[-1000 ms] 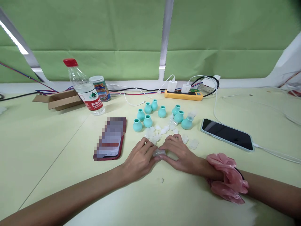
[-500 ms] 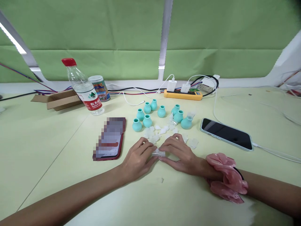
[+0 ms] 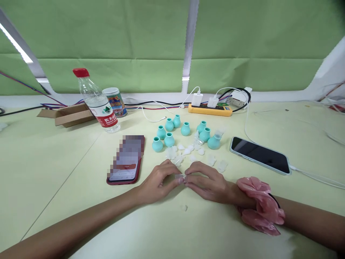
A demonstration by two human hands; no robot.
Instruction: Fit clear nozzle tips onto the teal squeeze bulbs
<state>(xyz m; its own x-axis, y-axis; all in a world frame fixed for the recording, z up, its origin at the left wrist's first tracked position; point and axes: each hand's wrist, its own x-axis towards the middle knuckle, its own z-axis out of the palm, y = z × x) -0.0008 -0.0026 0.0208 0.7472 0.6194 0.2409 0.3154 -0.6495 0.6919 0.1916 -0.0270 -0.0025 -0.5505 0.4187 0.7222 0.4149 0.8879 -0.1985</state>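
Observation:
A small clear plastic piece (image 3: 179, 176), like a little bag or film, is pinched between my two hands just above the table. My left hand (image 3: 159, 181) grips its left end between thumb and fingers. At its right end, the fingertips of my right hand (image 3: 206, 181) close on it; a pink scrunchie (image 3: 260, 203) circles that wrist. Just beyond the hands lie several white petal-shaped pieces (image 3: 187, 151) and crumpled clear wrappers (image 3: 222, 166). Behind these stand several small turquoise vases (image 3: 169, 140). One vase on the right (image 3: 214, 142) has clear film at its mouth.
A red-cased phone (image 3: 126, 162) lies to the left, a second phone (image 3: 260, 154) with a cable to the right. Farther back are a water bottle (image 3: 101, 108), a can (image 3: 115, 102), an open cardboard box (image 3: 72, 115) and a yellow power strip (image 3: 210, 109). A tiny scrap (image 3: 184, 208) lies nearer me.
My right fingers have closed in around the right end of the clear piece, and the left thumb has shifted up onto it. The view has tilted very slightly.

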